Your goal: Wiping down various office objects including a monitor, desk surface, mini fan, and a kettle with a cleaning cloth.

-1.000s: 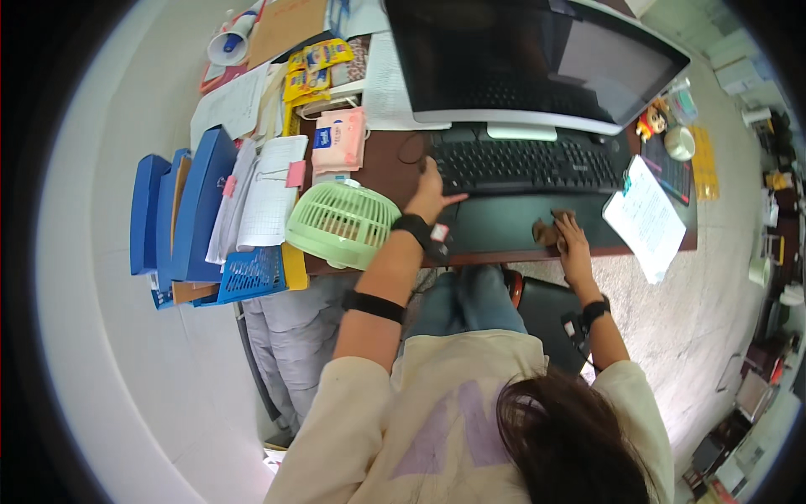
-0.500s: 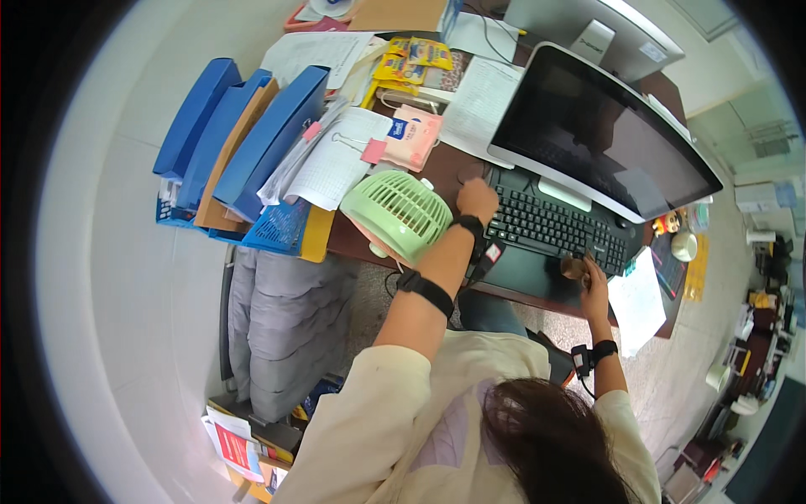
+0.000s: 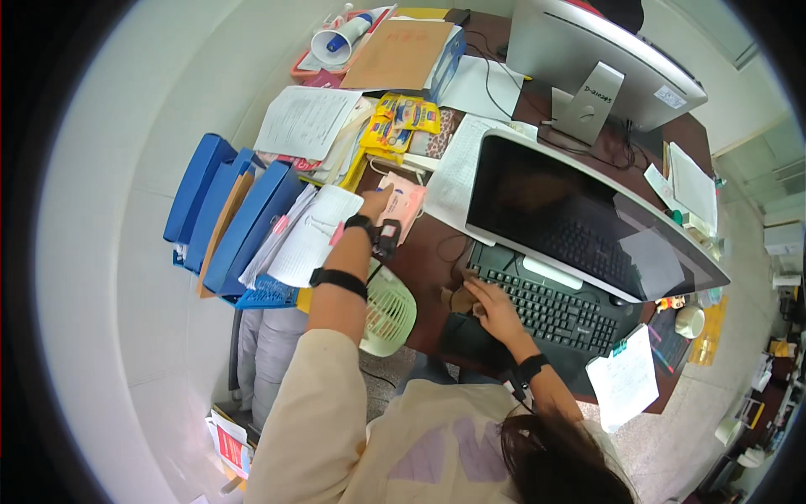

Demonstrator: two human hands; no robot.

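Note:
My left hand (image 3: 376,202) is at the left edge of a pink soft pack of tissues (image 3: 406,200), its fingers curled over that side; the fingertips are hard to make out. A light green desk fan (image 3: 389,312) stands beneath my left forearm, partly covered by it. At the left end of the black keyboard (image 3: 561,311), my right hand (image 3: 495,309) has its fingers closed on a crumpled brown cloth (image 3: 458,299). That cloth lies over the dark pad edge (image 3: 470,338) in front of the keys. Both wrists wear black straps.
Blue file holders (image 3: 252,231) with papers stand at the left. A monitor (image 3: 571,227) rises behind the keyboard, and a second monitor (image 3: 609,59) stands farther back. Yellow snack packets (image 3: 401,122) lie beyond the tissues. Loose paper (image 3: 623,378) and a cup (image 3: 689,322) are at the right.
My left hand has moved from the desk beside the keyboard to the tissue pack. My right hand has carried the brown cloth from the keyboard's right part to its left end. The view has shifted.

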